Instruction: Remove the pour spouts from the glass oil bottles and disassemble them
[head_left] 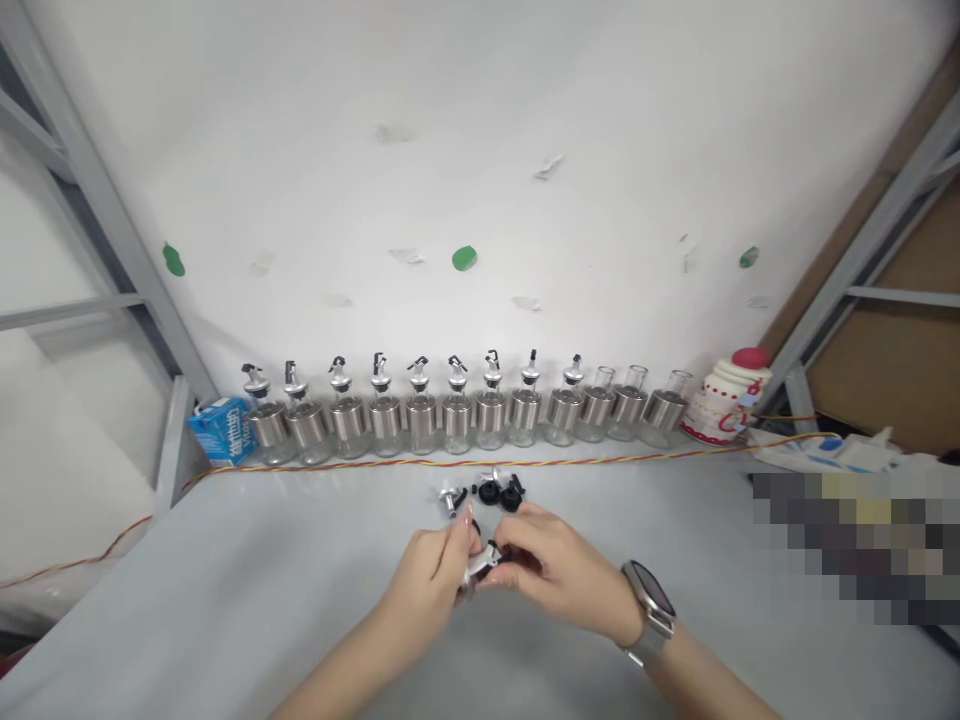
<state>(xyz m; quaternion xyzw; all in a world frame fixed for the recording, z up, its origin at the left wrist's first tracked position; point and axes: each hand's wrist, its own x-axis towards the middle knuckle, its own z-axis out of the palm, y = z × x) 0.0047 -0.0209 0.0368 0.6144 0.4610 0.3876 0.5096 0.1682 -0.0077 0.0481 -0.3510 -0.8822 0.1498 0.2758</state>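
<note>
Both the left hand (435,565) and the right hand (559,568) are closed on one silver-and-black pour spout (480,567), the left gripping its silver body and the right pinching at its black part; they meet just above the middle of the grey surface (300,545). Behind rises a pale wall (480,90), flanked by a grey metal frame (112,215) on either side. Along the back of the surface stands a row of twelve glass bottles (385,413) with metal bands, nine of them topped with silver-and-black fitted spouts (340,374), the three at the right end open-necked. A thin red-and-yellow cord (420,462) runs in front of them. Past the right end of the row sits a cream-and-red jar (721,402); past the left end, a blue carton (225,432). On the right wrist is a watch (651,595) with a metal band. Green patches (464,258) dot the wall. Smallest of all, just beyond the hands, a loose silver spout (450,498) lies near two round black stoppers (489,491), with other pieces partly hidden among them.
</note>
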